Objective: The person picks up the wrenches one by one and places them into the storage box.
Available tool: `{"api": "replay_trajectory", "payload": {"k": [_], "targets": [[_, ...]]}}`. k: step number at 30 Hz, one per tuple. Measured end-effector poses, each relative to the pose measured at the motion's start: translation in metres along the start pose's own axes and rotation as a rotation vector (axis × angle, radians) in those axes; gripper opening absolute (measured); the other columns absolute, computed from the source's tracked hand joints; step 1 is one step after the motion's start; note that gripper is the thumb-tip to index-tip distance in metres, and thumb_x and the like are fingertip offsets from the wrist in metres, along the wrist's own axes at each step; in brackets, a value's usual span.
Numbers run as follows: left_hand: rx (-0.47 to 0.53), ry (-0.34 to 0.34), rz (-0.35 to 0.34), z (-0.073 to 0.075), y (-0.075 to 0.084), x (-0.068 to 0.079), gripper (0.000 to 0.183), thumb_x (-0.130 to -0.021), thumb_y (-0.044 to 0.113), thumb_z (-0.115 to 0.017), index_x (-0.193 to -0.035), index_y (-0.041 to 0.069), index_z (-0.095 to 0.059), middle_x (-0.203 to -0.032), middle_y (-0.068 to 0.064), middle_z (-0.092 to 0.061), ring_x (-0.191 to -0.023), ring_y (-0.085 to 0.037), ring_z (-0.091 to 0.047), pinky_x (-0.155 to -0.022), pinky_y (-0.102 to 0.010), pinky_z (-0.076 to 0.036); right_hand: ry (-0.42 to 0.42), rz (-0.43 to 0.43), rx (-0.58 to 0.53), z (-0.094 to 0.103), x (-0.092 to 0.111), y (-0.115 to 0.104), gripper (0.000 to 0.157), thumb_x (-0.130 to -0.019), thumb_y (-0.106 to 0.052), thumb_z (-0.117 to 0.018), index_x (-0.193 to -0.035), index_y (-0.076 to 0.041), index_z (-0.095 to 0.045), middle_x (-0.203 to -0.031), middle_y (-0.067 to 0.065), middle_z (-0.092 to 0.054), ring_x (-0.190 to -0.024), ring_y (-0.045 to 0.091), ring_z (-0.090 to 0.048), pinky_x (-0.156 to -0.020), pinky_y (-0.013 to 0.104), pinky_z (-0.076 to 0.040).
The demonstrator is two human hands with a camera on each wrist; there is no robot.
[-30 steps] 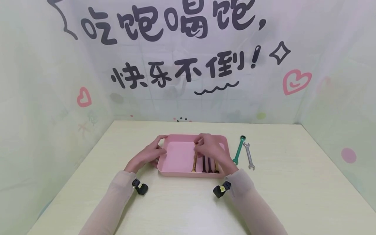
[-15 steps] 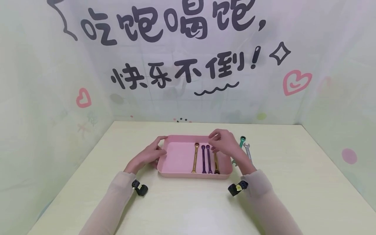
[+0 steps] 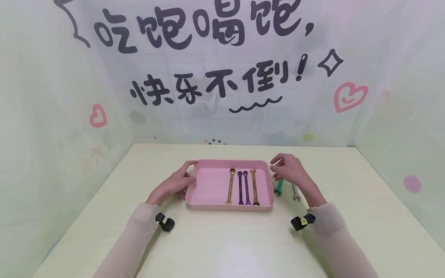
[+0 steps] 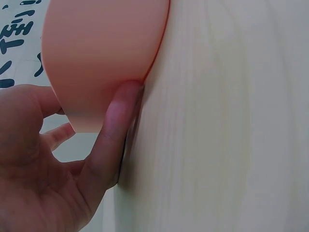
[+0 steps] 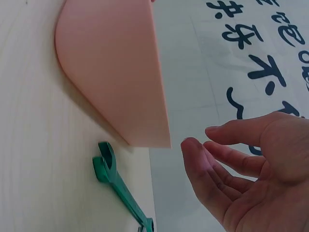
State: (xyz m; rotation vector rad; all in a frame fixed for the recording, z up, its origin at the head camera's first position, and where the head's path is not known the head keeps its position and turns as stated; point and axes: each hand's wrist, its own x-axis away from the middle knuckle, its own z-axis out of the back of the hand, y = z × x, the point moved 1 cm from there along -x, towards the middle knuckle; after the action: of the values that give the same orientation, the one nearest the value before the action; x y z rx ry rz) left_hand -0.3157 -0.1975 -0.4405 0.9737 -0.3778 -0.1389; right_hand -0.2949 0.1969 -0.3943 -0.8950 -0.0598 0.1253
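Note:
My left hand (image 3: 174, 183) holds the left end of a shallow pink tray (image 3: 210, 187); in the left wrist view its thumb (image 4: 118, 116) lies against the tray's outer wall. Inside the tray's right half, a gold wrench (image 3: 230, 187), two purple wrenches (image 3: 240, 189) and another gold wrench (image 3: 255, 187) lie side by side. Just off the tray's right back corner, my right hand (image 3: 291, 170) hovers with nothing in its loosely bent fingers. Beneath it lies a green wrench (image 5: 123, 188), partly covered in the head view. A silver wrench (image 3: 296, 192) lies right of that one, its upper part hidden.
The pale wooden table (image 3: 222, 243) carries the tray near its middle. Behind it hangs a white printed curtain (image 3: 194, 127) with black lettering, and similar curtain sides flank the table. A small black camera (image 3: 303, 221) sits on each wrist.
My right hand has moved right, from the left gold wrench in the tray, across the tray to above the green wrench. That gold wrench stays in the tray. The left hand remains at the tray.

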Motion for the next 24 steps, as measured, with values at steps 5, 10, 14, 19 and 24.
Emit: {"api": "replay_trajectory", "payload": {"k": [5,10,14,19,24], "targets": [[-0.002,0.0,0.0,0.0,0.0,0.0,0.07,-0.102,0.021,-0.054,-0.163,0.031,-0.021,-0.118,-0.022,-0.056,-0.077,-0.023,-0.066,-0.056,-0.035,-0.06,0.009,-0.02,0.052,0.009,-0.001,0.008,0.033,-0.1,-0.013,-0.06,-0.125,0.01,-0.061,-0.109,0.031,-0.071,-0.077,0.028,-0.076,-0.075,0.044,-0.065],[-0.006,0.003,0.013,0.0,-0.001,0.001,0.069,-0.103,0.021,-0.054,-0.163,0.031,-0.021,-0.119,-0.023,-0.055,-0.076,-0.023,-0.066,-0.056,-0.035,-0.06,0.021,-0.069,0.102,0.016,0.0,0.018,0.033,-0.099,-0.014,-0.061,-0.124,0.008,-0.061,-0.109,0.027,-0.07,-0.08,0.029,-0.075,-0.075,0.04,-0.065],[-0.007,0.004,0.013,0.001,-0.001,0.001,0.07,-0.103,0.021,-0.054,-0.164,0.031,-0.021,-0.119,-0.023,-0.055,-0.076,-0.024,-0.066,-0.057,-0.036,-0.06,0.032,-0.141,0.176,0.023,0.003,0.027,0.032,-0.096,-0.016,-0.066,-0.118,0.007,-0.063,-0.103,0.024,-0.07,-0.076,0.025,-0.072,-0.069,0.035,-0.063],[-0.006,0.003,0.008,0.001,0.0,-0.001,0.071,-0.102,0.02,-0.054,-0.164,0.03,-0.02,-0.119,-0.023,-0.055,-0.077,-0.024,-0.066,-0.057,-0.036,-0.061,0.003,-0.238,0.282,0.029,0.009,0.036,0.032,-0.092,-0.022,-0.073,-0.108,0.005,-0.065,-0.094,0.017,-0.068,-0.072,0.021,-0.067,-0.063,0.03,-0.057],[-0.001,-0.006,0.006,0.001,0.0,0.0,0.071,-0.102,0.02,-0.054,-0.164,0.03,-0.021,-0.118,-0.023,-0.055,-0.077,-0.024,-0.066,-0.057,-0.036,-0.06,-0.043,-0.292,0.297,0.031,0.012,0.042,0.031,-0.089,-0.022,-0.076,-0.103,0.004,-0.066,-0.085,0.012,-0.065,-0.07,0.021,-0.061,-0.061,0.029,-0.052]]}}
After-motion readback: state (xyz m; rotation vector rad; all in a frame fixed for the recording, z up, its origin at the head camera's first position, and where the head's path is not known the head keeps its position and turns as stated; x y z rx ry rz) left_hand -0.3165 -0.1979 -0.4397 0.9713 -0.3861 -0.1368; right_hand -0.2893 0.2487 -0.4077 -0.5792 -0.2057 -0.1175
